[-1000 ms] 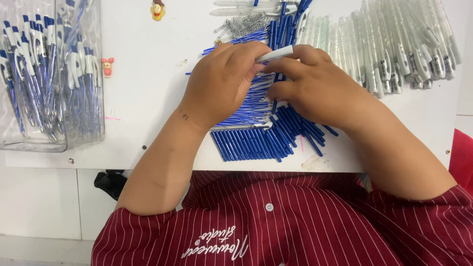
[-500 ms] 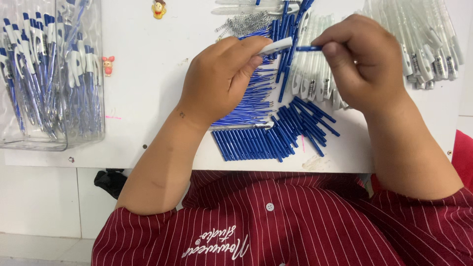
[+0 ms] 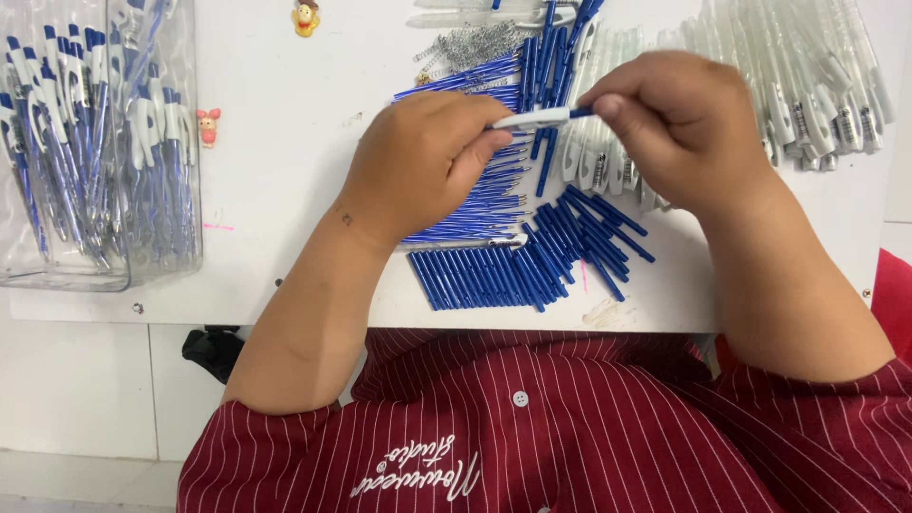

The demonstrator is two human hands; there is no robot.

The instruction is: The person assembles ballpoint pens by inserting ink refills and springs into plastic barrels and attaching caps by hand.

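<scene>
White plastic is showing between the two hands at the upper middle of the frame: the person is holding a white pen barrel (image 3: pixel 532 119) level above the desk (image 3: pixel 285 142). The left hand (image 3: pixel 423 161) is curling around the barrel's left end, thumb and fingers closed on it. The right hand (image 3: pixel 679 128) is pinching a slim blue insert (image 3: pixel 579 112) at the barrel's right end, fingertips tight together; how far the blue piece is sitting inside the barrel I cannot tell, since the fingers are covering the joint.

By my reading, the work in hand is pen assembly, and this looks like the step of mating a blue part with a white barrel. To my eye the next move is calling for the two pieces to be kept in line and pressed along the barrel's axis, with the left hand bracing against the push.

Below the hands, a row of blue tubes (image 3: pixel 494 275) is lying side by side near the desk's front edge, with thin blue refills (image 3: pixel 475 204) fanned just above them. White barrels (image 3: pixel 807 66) are piled toward the upper right. A small heap of metal springs (image 3: pixel 470 43) is lying at the top centre. At the far left, a clear container (image 3: pixel 152 256) is holding finished blue and white pens (image 3: pixel 85 133).
</scene>
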